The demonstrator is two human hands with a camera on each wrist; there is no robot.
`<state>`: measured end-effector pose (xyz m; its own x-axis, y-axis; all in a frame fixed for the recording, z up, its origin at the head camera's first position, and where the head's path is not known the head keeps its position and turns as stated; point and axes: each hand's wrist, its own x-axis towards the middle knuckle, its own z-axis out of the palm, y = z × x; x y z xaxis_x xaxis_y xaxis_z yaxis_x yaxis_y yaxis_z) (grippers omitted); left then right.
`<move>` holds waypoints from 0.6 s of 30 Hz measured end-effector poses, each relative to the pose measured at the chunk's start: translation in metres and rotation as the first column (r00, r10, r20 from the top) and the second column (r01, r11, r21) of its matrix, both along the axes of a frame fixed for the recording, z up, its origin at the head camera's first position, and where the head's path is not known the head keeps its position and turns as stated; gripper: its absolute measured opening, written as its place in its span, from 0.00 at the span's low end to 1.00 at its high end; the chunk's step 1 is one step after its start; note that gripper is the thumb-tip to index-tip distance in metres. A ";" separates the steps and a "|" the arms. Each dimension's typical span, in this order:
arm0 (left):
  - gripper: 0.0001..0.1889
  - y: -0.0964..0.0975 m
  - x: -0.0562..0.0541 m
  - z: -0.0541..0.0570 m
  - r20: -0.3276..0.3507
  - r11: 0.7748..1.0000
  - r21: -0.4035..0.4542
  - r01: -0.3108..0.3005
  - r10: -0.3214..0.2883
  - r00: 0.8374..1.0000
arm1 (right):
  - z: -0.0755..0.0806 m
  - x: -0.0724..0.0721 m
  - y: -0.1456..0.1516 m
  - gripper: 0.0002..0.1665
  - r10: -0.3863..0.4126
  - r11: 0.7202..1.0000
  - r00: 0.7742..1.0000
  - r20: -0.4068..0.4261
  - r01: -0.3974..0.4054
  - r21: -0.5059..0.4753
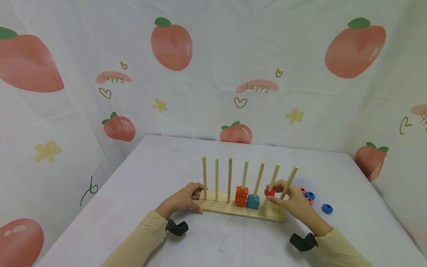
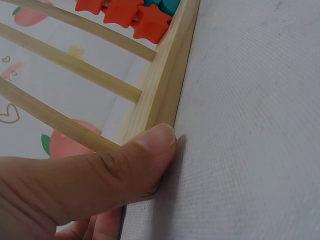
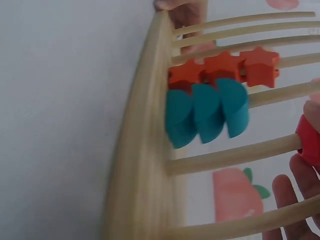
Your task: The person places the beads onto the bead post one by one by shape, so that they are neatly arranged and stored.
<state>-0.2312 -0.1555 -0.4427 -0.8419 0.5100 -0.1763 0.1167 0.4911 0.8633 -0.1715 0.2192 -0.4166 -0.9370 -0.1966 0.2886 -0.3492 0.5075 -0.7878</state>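
A wooden peg board [image 1: 230, 210] with several upright pegs lies across the table. My left hand [image 1: 182, 200] grips its left end, the thumb [image 2: 150, 142] along the front edge. With my right hand [image 1: 291, 202] I pinch a red bead [image 1: 269, 192], which sits partway down the second peg from the right, above the base. Orange star-shaped beads [image 3: 223, 68] are stacked on the middle peg. Beside them, teal half-round beads [image 3: 207, 111] fill the bottom of the neighbouring peg. The three left pegs and the rightmost peg carry no beads.
Loose blue beads [image 1: 327, 208] and reddish beads [image 1: 309, 201] lie on the table to the right, behind and beside my right hand. A white cloth printed with fruit [image 1: 213, 92] hangs behind the table. Black wrist cameras [image 1: 177, 227] are strapped to both wrists.
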 end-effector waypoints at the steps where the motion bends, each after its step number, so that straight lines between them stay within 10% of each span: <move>1: 0.41 0.000 0.000 0.000 -0.002 1.000 -0.002 0.000 0.000 1.000 | -0.002 0.000 0.000 0.12 -0.006 1.000 1.000 0.017 0.006 0.015; 18: 0.40 0.000 -0.002 -0.003 -0.011 1.000 0.005 0.013 -0.013 1.000 | -0.022 -0.005 0.003 0.13 0.027 0.992 0.992 0.127 -0.042 0.119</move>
